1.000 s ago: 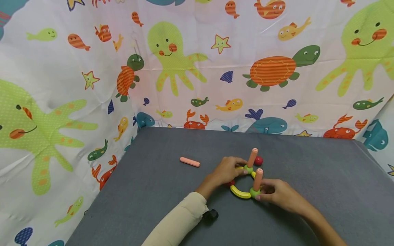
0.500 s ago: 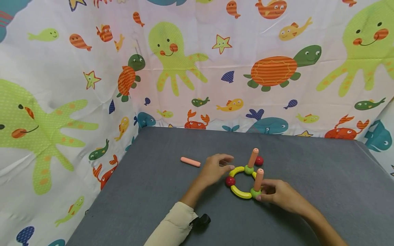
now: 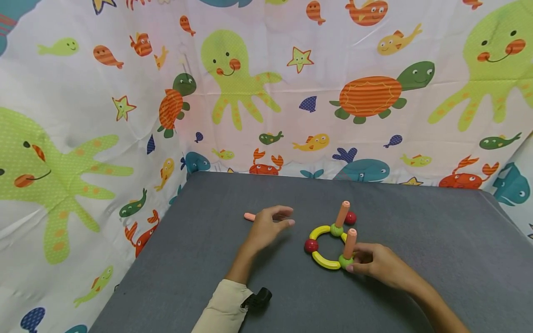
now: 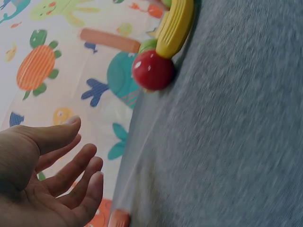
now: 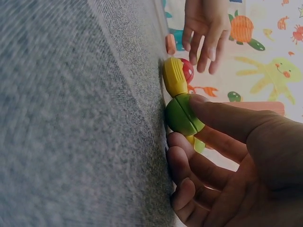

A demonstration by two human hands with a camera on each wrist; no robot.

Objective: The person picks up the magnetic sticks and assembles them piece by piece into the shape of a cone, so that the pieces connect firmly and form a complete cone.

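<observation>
A ring of curved yellow pieces (image 3: 326, 262) joined by balls lies flat on the grey table. Its left side has a red ball (image 3: 311, 245); a green ball sits at the back (image 3: 337, 230) and another at the front right (image 3: 345, 262). From each green ball rises a peach stick (image 3: 342, 213). My right hand (image 3: 381, 264) pinches the front green ball between thumb and fingers, clearly so in the right wrist view. My left hand (image 3: 268, 227) is in the air with loose fingers, holding nothing. It partly hides a loose peach stick (image 3: 249, 216).
Behind the ring sits a separate-looking red ball (image 3: 350, 218); whether it touches the ring cannot be seen. A white cloth (image 3: 258, 46) printed with sea animals hangs along the back and left of the grey table (image 3: 195, 259).
My left hand has let go of the back of the ring and moved left, toward the loose peach stick. My right hand keeps its grip on the front green ball.
</observation>
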